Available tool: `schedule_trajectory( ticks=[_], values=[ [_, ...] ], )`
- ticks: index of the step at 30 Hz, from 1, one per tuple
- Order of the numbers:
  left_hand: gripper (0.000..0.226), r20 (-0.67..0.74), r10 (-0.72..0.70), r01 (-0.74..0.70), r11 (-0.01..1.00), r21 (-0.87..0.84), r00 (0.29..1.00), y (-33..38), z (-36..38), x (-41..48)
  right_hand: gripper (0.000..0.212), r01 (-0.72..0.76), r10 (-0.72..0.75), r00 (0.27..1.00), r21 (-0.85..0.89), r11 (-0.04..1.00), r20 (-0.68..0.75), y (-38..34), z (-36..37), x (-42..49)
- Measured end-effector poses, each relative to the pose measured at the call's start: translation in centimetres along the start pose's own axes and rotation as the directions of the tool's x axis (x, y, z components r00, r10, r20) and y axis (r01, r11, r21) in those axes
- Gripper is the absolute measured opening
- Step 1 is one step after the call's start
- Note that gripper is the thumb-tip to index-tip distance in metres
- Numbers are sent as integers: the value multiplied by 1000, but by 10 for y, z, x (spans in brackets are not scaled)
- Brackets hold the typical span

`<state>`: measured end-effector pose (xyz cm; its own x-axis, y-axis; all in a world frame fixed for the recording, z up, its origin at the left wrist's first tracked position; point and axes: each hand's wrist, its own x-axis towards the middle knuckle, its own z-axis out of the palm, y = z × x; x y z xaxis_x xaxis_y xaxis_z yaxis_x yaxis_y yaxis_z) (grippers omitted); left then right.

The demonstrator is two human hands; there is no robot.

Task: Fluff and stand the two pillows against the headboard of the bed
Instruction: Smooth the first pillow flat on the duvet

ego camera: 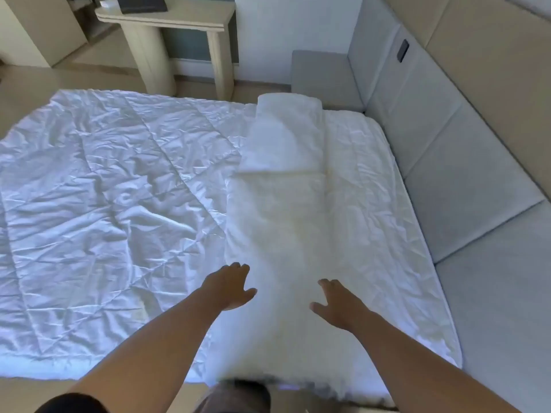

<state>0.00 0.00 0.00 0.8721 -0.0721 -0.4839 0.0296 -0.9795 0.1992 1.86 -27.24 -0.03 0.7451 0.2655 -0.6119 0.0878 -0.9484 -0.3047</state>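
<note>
Two white pillows lie flat end to end on the bed, parallel to the headboard [465, 186] on the right. The near pillow [280, 222] stretches from the bed's front edge to the middle. The far pillow [286, 135] overlaps its far end. My left hand [231, 286] hovers open at the near pillow's left edge, fingers spread. My right hand [337, 304] is open over the pillow's right part, palm down. Neither hand grips anything. A strip of sheet separates the pillows from the padded grey headboard.
A crumpled white quilt [104, 204] covers the left of the bed. A grey bedside block [325, 79] sits at the far end by the headboard. Beyond the bed stands a beige desk [167, 19] with a dark object on top. A dark switch [403, 50] is set in the headboard.
</note>
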Motion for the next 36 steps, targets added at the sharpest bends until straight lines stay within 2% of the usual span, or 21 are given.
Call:
schedule_trajectory(
  ticks=[4, 7, 9, 12, 16, 23, 27, 32, 36],
  values=[
    [63, 1, 3, -3, 999, -45, 1000, -16, 14, 43, 71, -55, 61, 995, 75, 996, -78, -8, 15, 40],
    [74, 55, 16, -16, 1000, -7, 998, -16, 46, 63, 71, -44, 44, 992, 2, 999, -121, -5, 45, 56],
    [78, 3, 31, -31, 999, 24, 1000, -12, 69, 68, 69, -8, -7, 981, -80, 997, -195, 0, 66, 63],
    [75, -98, 69, -73, 997, -39, 993, 3, 105, 68, 70, 29, -65, 960, -135, 990, -271, 2, 91, 78],
    [71, -178, 64, -74, 996, -49, 982, 21, 152, 76, 74, 37, -91, 950, -180, 983, -300, 13, 127, 101],
    [69, -283, 39, -58, 996, -61, 958, -4, 225, 98, 78, 138, -208, 905, -207, 968, -372, 54, 191, 143],
    [73, -310, 20, -44, 997, -69, 951, -7, 261, 124, 77, 153, -222, 870, -186, 970, -441, 67, 218, 171],
    [74, -334, 26, -62, 993, -97, 942, -10, 277, 142, 77, 164, -229, 837, -172, 971, -498, 73, 230, 188],
    [73, -299, 17, -46, 995, -91, 954, -7, 261, 127, 77, 164, -234, 855, -188, 968, -463, 72, 218, 173]
  ],
)
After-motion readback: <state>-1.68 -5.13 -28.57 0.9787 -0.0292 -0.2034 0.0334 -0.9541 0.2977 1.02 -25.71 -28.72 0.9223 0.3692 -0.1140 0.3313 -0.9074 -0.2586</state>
